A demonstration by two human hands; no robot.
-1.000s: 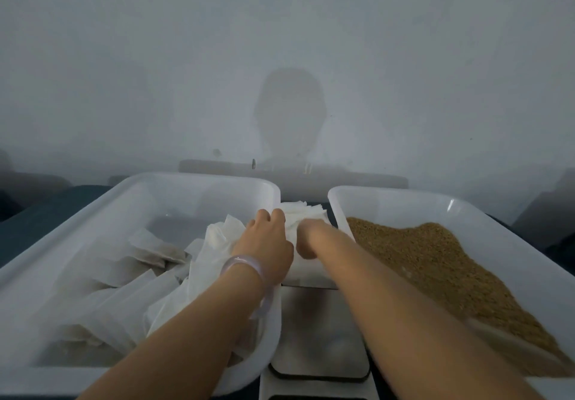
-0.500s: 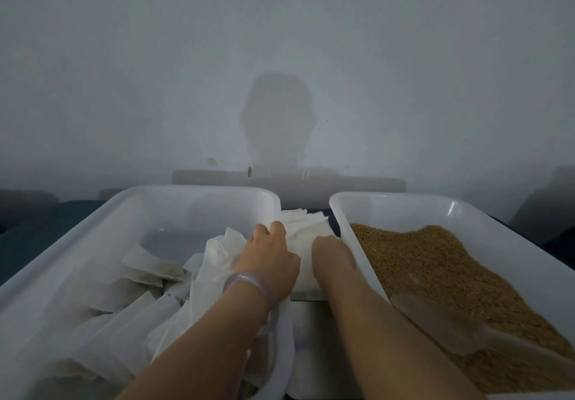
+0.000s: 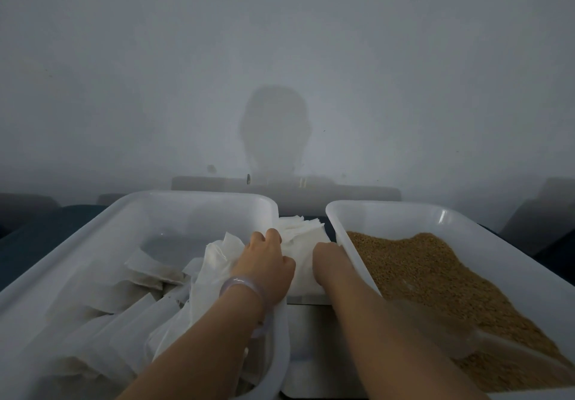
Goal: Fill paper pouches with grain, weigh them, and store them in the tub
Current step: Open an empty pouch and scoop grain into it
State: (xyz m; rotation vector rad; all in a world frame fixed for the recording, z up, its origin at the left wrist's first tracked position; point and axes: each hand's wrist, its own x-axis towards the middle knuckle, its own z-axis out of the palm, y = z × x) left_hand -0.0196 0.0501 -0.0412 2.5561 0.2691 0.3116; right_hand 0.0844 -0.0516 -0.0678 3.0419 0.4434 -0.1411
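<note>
A stack of empty white paper pouches (image 3: 301, 232) lies between two white tubs. My left hand (image 3: 267, 262), with a clear bangle at the wrist, rests on the stack's left side, fingers curled over its edge. My right hand (image 3: 326, 259) lies on the stack's right side with its fingers bent down into the paper; the fingertips are hidden. The left tub (image 3: 193, 200) holds several filled paper pouches (image 3: 149, 278). The right tub (image 3: 404, 210) holds brown grain (image 3: 435, 272) with a translucent scoop (image 3: 451, 334) lying in it.
A scale platform (image 3: 308, 331) sits between the tubs, below the stack and partly under my arms. A pale wall stands close behind the tubs. Dark blue table surface (image 3: 40, 238) shows at the far left.
The view has tilted up, so the tubs and hands sit lower in the frame. My right hand has drawn back a little onto the stack's right side. My left hand stays on the pouches.
</note>
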